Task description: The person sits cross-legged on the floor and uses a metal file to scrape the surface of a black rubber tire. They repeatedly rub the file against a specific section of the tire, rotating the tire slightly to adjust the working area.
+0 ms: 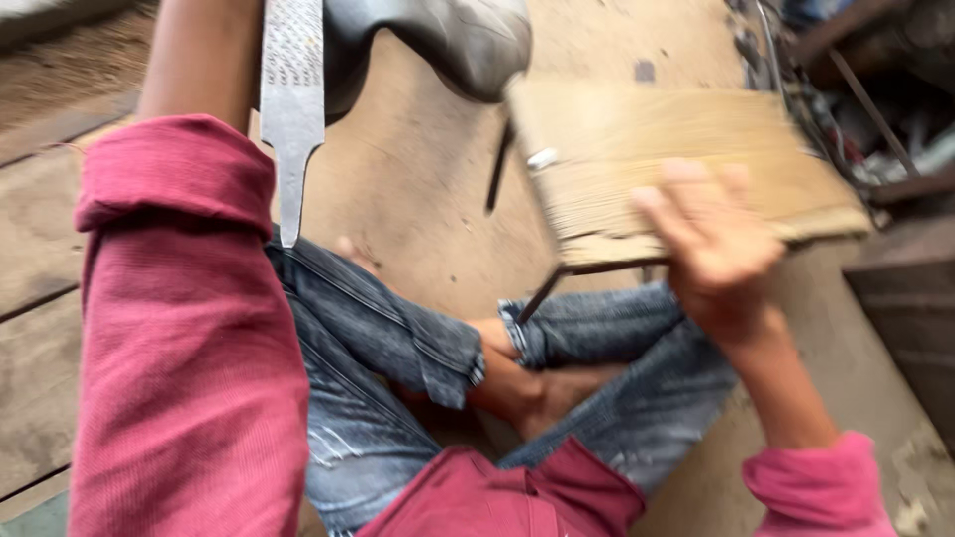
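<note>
I sit cross-legged on the floor in blue jeans and a red long-sleeved top. My right hand grips the near edge of a flat wooden board, which is tilted and blurred, with thin dark metal rods under it. My left forearm rises along the left and leaves the frame at the top, so that hand is out of sight. Beside that forearm a flat metal rasp hangs down, its pointed tang lowest and just above my left knee. A rounded grey object sits above the board's far corner.
The sandy floor lies in front of my legs. Wooden planks run along the left. Metal rods and scrap are piled at the top right, and a dark boxy edge stands at the right.
</note>
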